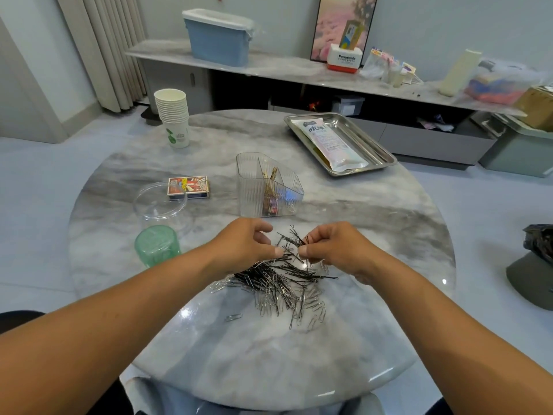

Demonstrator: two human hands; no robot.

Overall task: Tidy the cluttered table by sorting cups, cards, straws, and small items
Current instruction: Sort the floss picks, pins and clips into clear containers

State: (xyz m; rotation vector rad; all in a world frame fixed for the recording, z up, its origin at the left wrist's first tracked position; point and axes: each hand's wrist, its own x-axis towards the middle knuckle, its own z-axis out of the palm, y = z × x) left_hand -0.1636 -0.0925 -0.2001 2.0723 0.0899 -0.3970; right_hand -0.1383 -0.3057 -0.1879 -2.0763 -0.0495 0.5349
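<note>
Left hand: fingers curled, hairpins pinched from the pile.
Right hand: several hairpins are pinched.
Desk: paper clips are scattered.

A round table fills the middle of the view. Near its front centre lies a heap of hairpins and paper clips, with one stray paper clip just to its left front. Two hands reach over the far edge of the heap: the left hand on the left, the right hand on the right, pinching hairpins. Directly behind the hands stands a divided organiser holding pins in its compartments. Left of the heap sits an upturned cup, with a round lid behind it and a card box just beyond, touching the lid's edge. At the far left stands a stack of paper cups. At the far right a metal tray holds a packet of straws. Behind the table runs a long shelf.
</note>
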